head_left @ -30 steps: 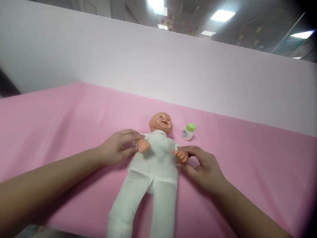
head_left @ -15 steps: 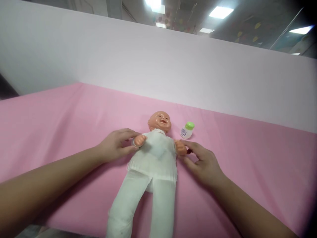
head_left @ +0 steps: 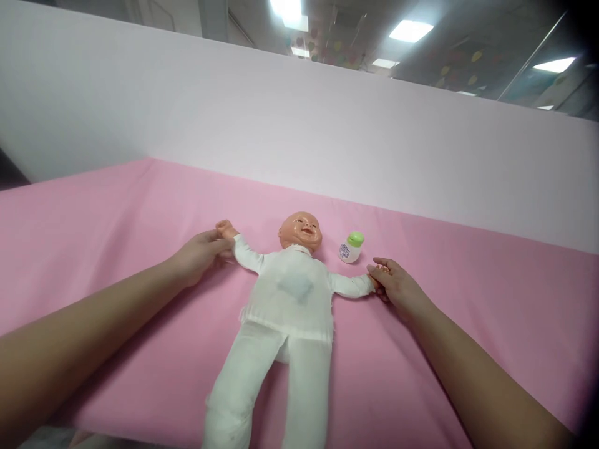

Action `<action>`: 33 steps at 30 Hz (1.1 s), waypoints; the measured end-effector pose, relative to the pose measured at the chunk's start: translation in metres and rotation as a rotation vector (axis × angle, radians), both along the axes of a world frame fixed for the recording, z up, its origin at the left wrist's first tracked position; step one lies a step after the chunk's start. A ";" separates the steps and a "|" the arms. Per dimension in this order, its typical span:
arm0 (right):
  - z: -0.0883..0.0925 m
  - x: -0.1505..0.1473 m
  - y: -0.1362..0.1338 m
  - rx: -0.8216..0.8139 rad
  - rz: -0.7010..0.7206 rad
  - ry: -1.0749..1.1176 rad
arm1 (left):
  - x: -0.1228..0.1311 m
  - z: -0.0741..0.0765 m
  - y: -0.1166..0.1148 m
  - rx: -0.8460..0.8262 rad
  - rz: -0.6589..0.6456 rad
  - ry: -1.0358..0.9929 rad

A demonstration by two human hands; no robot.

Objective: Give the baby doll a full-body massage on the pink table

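Note:
A baby doll [head_left: 291,299] in a white cloth top and trousers lies face up, both arms spread out to the sides. My left hand [head_left: 199,255] has its fingers closed at the doll's wrist on the left side, just below the doll's small hand [head_left: 225,228]; the grip is partly hidden. On the other side, my right hand [head_left: 397,284] pinches the doll's other hand, which my fingers mostly cover. A small white bottle [head_left: 350,250] with a green cap and a printed label stands beside the doll's head, above its right-side arm.
The doll and bottle are on a pink sheet [head_left: 163,199] with soft folds. Behind it rises a white wall or panel [head_left: 299,125]. Above that panel, glass reflects bright ceiling lights [head_left: 410,31]. The sheet's near edge shows at the lower left.
Both of my hands have moved outward, taking the doll's arms from near its chest to stretched out sideways. The left-side arm has also gone up toward head height.

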State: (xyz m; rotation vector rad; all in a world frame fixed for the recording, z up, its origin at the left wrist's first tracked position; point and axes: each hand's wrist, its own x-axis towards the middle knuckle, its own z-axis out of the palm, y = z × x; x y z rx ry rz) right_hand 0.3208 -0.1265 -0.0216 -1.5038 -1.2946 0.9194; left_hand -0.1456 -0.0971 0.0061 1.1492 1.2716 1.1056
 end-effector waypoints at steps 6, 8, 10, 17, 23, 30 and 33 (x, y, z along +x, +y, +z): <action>0.022 -0.032 -0.022 0.124 0.051 0.122 | 0.015 0.009 -0.023 0.294 -0.050 0.329; 0.029 -0.047 -0.037 0.237 0.114 0.011 | 0.022 0.013 -0.033 0.401 -0.110 0.467; 0.033 -0.062 -0.051 0.320 0.198 -0.193 | 0.029 0.016 -0.041 0.548 -0.216 0.592; 0.031 -0.085 -0.070 0.670 0.541 -0.676 | 0.041 0.011 -0.053 0.971 -0.460 0.953; 0.027 -0.085 -0.067 0.662 0.556 -0.672 | 0.040 0.008 -0.053 0.960 -0.458 0.979; 0.022 -0.067 -0.045 0.300 0.241 -0.333 | 0.025 0.006 -0.034 0.526 -0.283 0.738; 0.017 -0.051 -0.030 0.214 0.110 -0.184 | 0.011 -0.003 -0.016 0.348 -0.087 0.587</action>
